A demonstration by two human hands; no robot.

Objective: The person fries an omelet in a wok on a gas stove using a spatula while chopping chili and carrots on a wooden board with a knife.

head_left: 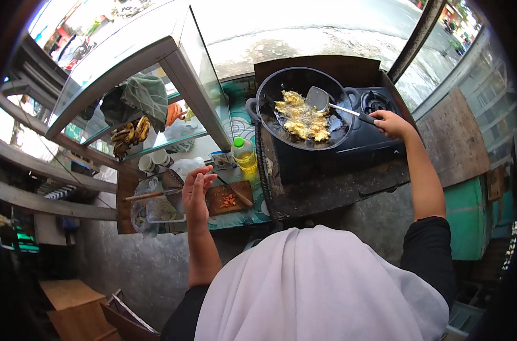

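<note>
My right hand (390,124) is closed round the black handle of a spatula (317,99), whose flat blade rests at the upper right of the frying food. Golden battered pieces (304,116) bubble in oil in a large dark wok (270,126) on the stove. My left hand (197,187) is raised, palm turned up and fingers slightly bent, with nothing in it. Beneath and beside it are a wooden cutting board (216,208) with chopped orange bits (229,200) and a knife with a wooden handle (242,196). A wooden-handled strainer (147,195) lies just left of that hand.
A green-capped bottle of yellow oil (244,156) stands left of the stove (326,170). Bananas (131,135) hang in the glass case (181,85). White cups (151,162) and a plastic bag (144,213) sit at the left. A second burner (376,101) is right of the wok.
</note>
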